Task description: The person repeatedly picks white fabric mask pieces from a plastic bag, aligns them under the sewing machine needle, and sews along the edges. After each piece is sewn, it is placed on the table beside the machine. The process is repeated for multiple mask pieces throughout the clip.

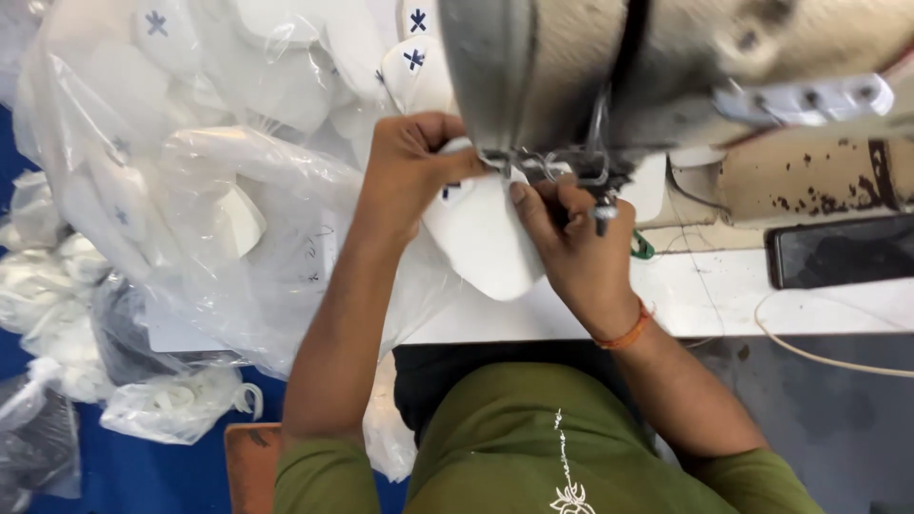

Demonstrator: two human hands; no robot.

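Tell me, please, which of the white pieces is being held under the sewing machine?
The white piece between both hands at the needle; the other white pieces lie bagged in clear plastic on the left.

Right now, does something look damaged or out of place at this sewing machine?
Yes. The cream panel right of the needle has dark chipped or rusty spots. A black phone lies on the table close to the edge. Both hands hold a white piece under the needle; nothing spilled.
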